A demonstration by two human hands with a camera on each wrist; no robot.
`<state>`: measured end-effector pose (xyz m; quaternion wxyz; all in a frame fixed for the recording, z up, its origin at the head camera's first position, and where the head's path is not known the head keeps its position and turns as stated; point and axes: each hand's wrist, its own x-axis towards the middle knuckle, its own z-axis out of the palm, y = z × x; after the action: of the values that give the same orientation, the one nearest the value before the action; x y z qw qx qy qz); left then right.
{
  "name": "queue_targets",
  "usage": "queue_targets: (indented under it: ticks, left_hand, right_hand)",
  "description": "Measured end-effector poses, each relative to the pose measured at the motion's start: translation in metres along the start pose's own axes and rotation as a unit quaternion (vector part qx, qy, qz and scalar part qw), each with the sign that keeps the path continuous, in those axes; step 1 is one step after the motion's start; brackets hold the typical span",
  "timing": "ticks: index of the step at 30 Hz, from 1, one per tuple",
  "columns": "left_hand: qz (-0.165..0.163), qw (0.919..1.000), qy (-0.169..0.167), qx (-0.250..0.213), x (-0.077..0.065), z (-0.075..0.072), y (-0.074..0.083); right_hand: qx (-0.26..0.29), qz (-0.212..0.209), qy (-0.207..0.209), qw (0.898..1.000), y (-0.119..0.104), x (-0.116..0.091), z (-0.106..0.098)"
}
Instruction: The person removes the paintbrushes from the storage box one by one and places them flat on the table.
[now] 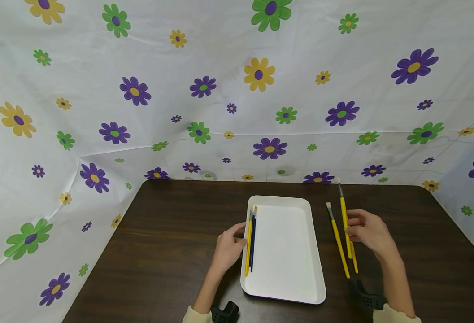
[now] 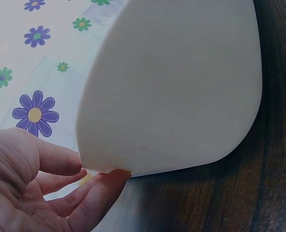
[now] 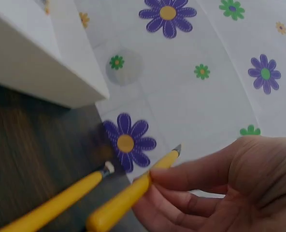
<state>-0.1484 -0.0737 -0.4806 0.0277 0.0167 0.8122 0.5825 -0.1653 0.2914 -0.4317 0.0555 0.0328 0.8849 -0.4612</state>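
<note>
A white rectangular tray [image 1: 287, 251] lies on the table, its outer wall large in the left wrist view. My left hand [image 1: 226, 247] pinches its left rim between thumb and fingers. Inside, along that side, lie a yellow paintbrush [image 1: 248, 251] and slim dark blue ones [image 1: 254, 244]. To the right of the tray, my right hand [image 1: 371, 232] pinches a yellow paintbrush [image 3: 116, 205] by its handle, bristles pointing away from me. Just left of it lies a flat-bristled yellow paintbrush [image 1: 340, 246]. The lower handle of another yellow paintbrush [image 1: 354, 260] shows beneath the held one.
The dark wooden table [image 1: 160, 251] extends to both sides of the tray. A white flower-print cloth [image 1: 220, 54] hangs behind the table's back edge and along its sides. Dark wrist mounts [image 1: 367, 297] sit at both wrists.
</note>
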Motion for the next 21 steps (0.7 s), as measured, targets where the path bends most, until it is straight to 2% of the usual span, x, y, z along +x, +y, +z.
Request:
queue_targets:
  ticks: [7, 21]
  left_hand:
    - [0.001, 1.0000, 0.003, 0.001, 0.000, 0.001, 0.000]
    - [0.007, 0.9998, 0.005, 0.015, 0.001, 0.001, 0.000]
  right_hand:
    - [-0.077, 0.022, 0.017, 0.997, 0.009, 0.002, -0.004]
    - [-0.091, 0.053, 0.000, 0.994, 0.019, 0.002, -0.011]
